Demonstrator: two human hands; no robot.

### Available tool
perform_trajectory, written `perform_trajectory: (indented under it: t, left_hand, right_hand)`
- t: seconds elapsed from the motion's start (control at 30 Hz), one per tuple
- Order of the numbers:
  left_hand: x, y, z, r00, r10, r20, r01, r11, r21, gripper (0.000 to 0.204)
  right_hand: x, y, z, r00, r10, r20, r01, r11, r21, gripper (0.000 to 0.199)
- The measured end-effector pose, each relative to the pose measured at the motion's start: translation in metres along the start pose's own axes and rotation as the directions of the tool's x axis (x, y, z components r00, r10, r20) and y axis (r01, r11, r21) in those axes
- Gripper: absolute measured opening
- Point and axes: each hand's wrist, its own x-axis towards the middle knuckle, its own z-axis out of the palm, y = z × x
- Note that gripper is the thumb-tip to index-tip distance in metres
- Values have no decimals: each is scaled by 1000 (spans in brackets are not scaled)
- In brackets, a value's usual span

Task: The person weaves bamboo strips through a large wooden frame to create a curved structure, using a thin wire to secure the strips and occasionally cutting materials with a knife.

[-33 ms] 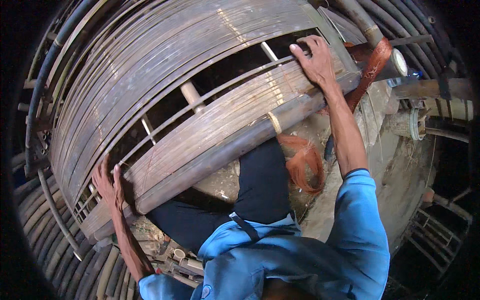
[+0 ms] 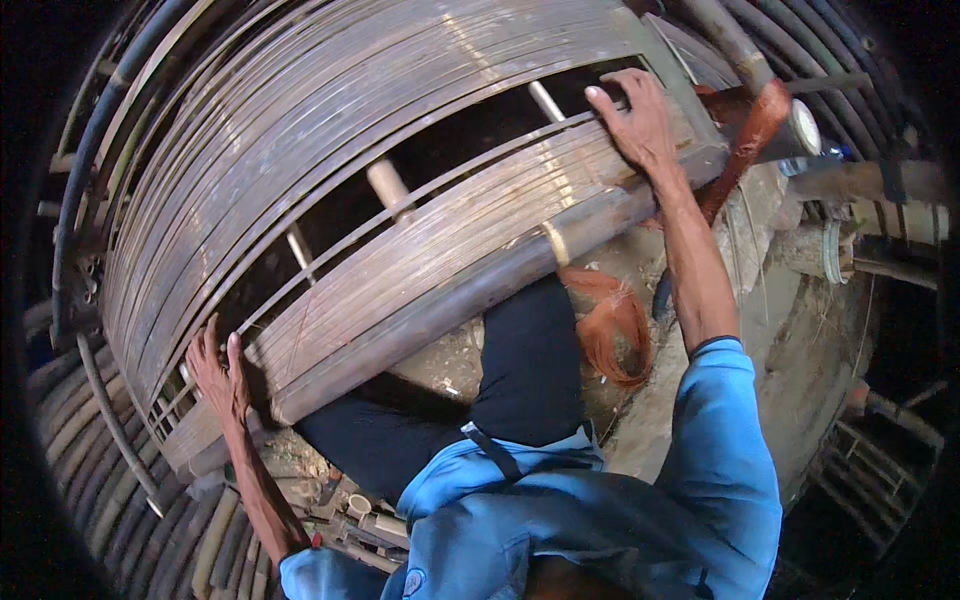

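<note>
Frame: a curved lattice of bamboo strips [image 2: 400,170] lashed over cross rods, filling the upper view and resting on a thick pole [image 2: 470,300] along its lower edge.
Left hand [image 2: 222,378]: fingers spread flat against the lattice's lower left end, clasping nothing.
Right hand [image 2: 640,120]: fingers curled over the strips at the upper right end.
Ground: bare pale earth [image 2: 800,330] below, with a tangle of orange cord [image 2: 615,335] beside the person's dark trouser leg.
Surroundings: bundled bamboo poles [image 2: 100,480] ring the dim workspace.
</note>
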Motion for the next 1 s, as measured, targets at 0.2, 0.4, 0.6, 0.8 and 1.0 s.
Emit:
perform_trajectory:
  t: [0.2,0.4,0.6,0.8,1.0]
  left_hand:
    - [-31,-59,35,993,-112,-38,111,994,-24,60]
    - [-28,-61,44,990,24,-138,-18,999,44,54]
    - [-28,-49,16,992,70,-106,-70,998,0,52]
    - [-37,-47,-4,997,71,-39,-70,997,18,52]
    - [-52,-45,-18,974,89,-207,-96,995,-24,53]
  right_hand:
    - [0,-91,15,990,-85,117,83,996,17,43]
    - [-29,-220,44,829,-380,410,227,899,374,34]
    - [-23,-223,55,870,-452,199,360,856,371,24]
    - [-25,-211,51,856,-496,143,434,842,319,19]
    - [-23,-209,50,873,-487,7,459,827,326,20]
